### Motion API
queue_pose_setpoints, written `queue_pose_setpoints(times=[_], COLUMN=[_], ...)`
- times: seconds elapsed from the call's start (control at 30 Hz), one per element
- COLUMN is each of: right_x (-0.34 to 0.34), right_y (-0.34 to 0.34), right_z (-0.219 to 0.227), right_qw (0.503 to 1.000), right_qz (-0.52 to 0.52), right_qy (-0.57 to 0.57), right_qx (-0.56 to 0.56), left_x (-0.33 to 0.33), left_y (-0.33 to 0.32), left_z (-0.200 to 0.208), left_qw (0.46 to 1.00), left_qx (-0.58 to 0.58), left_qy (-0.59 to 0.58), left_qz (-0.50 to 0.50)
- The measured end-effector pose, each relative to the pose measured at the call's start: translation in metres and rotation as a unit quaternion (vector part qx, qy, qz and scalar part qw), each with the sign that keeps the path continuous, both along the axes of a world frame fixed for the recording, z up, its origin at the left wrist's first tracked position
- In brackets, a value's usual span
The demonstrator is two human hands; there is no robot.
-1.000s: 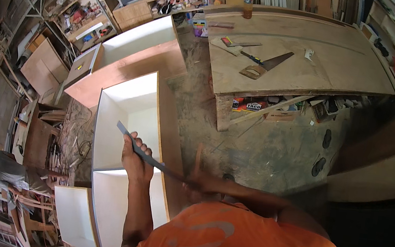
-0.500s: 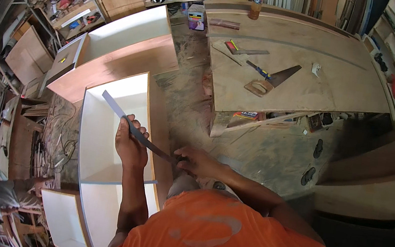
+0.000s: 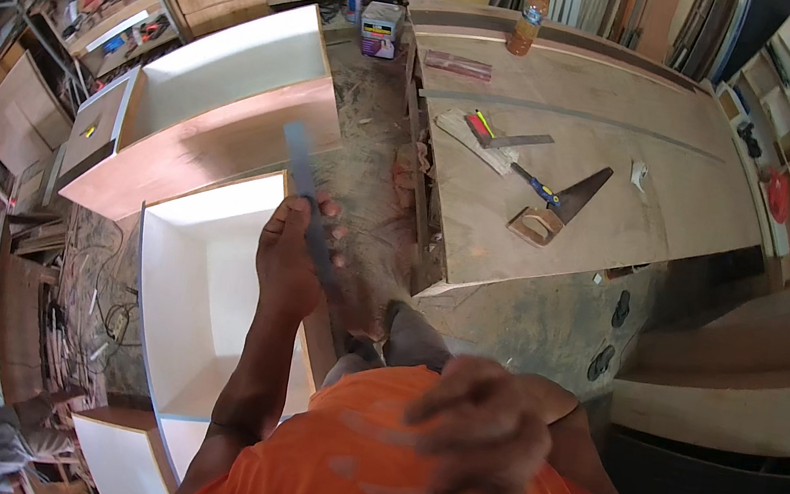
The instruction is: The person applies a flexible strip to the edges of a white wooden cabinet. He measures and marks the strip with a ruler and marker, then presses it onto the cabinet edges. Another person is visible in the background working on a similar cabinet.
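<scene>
My left hand (image 3: 291, 251) is closed around a thin, flexible grey strip (image 3: 298, 155), which looks like edge banding. It points away from me, and its near end hangs down past the fingers, blurred. Beneath and left of this hand lies an open, white-lined wooden cabinet box (image 3: 192, 289). My right hand (image 3: 480, 431) is raised in front of my orange shirt, well apart from the strip. Motion smears its fingers, so I cannot make out whether they hold anything.
A wooden worktable (image 3: 668, 210) at right carries a handsaw (image 3: 567, 206), a square (image 3: 521, 141) and a bottle (image 3: 524, 35). Another cabinet box (image 3: 209, 135) lies at far left, with a square container (image 3: 381, 33) near the table. Sandals (image 3: 601, 361) are on the floor.
My right hand has let go of the strip's near end and come up toward my chest. My left hand has shifted slightly right and up with the strip, which now points more straight ahead.
</scene>
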State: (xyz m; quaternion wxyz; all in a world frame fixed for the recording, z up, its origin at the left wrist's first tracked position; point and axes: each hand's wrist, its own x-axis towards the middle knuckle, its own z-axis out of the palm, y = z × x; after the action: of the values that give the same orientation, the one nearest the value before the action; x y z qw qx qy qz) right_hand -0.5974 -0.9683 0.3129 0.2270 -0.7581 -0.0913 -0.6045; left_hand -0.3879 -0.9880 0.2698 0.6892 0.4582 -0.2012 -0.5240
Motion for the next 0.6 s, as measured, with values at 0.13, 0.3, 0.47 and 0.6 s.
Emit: queue_pose_setpoints(times=[0.13, 0.3, 0.47, 0.6], right_x=[0.007, -0.020, -0.074, -0.072], right_y=[-0.116, -0.345, -0.502, -0.549], right_z=[-0.091, -0.244, -0.343, -0.362], right_qw=[0.959, 0.792, 0.688, 0.613], right_qz=[-0.087, -0.292, -0.531, -0.544], right_qy=[0.269, 0.277, 0.386, 0.471], right_qx=[-0.028, 0.459, 0.309, 0.326], left_x=[0.036, 0.072, 0.084, 0.094], left_y=[-0.039, -0.105, -0.185, -0.239], left_z=[-0.006, -0.010, 0.001, 0.002], left_qw=[0.999, 1.000, 0.999, 0.998], left_qx=[-0.012, -0.009, 0.017, 0.012], left_qy=[0.049, 0.003, 0.028, 0.011], left_qz=[-0.021, 0.009, -0.020, -0.053])
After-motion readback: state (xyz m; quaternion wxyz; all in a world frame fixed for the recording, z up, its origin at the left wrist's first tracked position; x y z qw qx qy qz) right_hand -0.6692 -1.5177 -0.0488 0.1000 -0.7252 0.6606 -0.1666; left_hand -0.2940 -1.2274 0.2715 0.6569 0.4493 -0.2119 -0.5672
